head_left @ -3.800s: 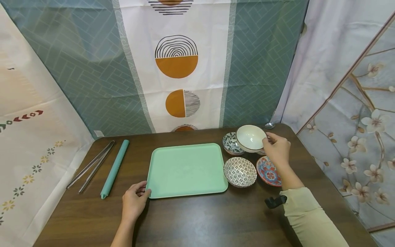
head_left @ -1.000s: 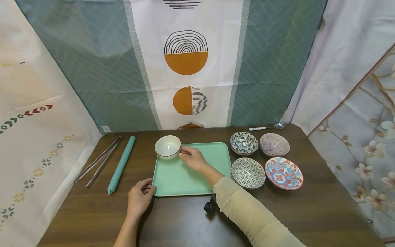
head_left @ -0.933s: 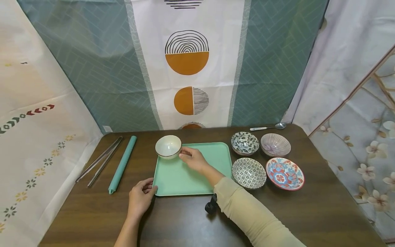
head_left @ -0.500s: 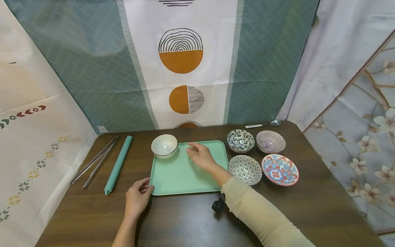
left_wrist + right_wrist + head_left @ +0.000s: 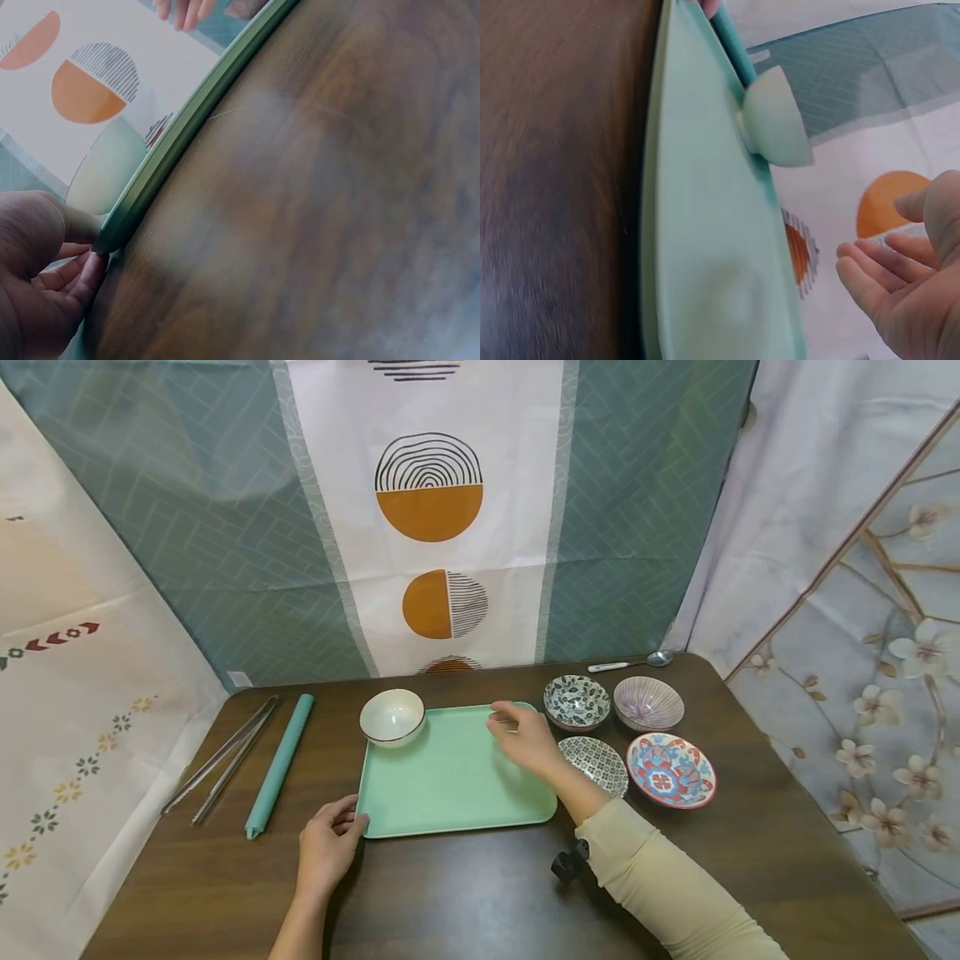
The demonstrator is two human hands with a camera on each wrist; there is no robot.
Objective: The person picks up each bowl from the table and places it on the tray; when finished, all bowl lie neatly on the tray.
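Note:
My left hand (image 5: 327,847) pinches the near left corner of a light green tray (image 5: 450,785), thumb on top and fingers at its edge; the left wrist view shows this grip (image 5: 52,274) close up. A white bowl with a thin dark rim (image 5: 392,718) stands upright on the tray's far left corner. Over the tray's right side hovers my right hand (image 5: 528,739), fingers loosely bent and holding nothing. In the right wrist view the same hand (image 5: 915,285) appears with fingers apart, away from the white bowl (image 5: 775,120).
Right of the tray stand a dark floral bowl (image 5: 576,702), a purple-striped bowl (image 5: 648,703), a checked bowl (image 5: 596,764) partly behind my right arm, and a red-and-blue patterned bowl (image 5: 671,771). A spoon (image 5: 630,663) lies behind them. Metal tongs (image 5: 225,760) and a rolled teal cloth (image 5: 280,766) lie left.
My right hand carried the white bowl from the right-hand group to the tray's far left corner, let go, and moved back rightward. My left hand stayed on the tray corner.

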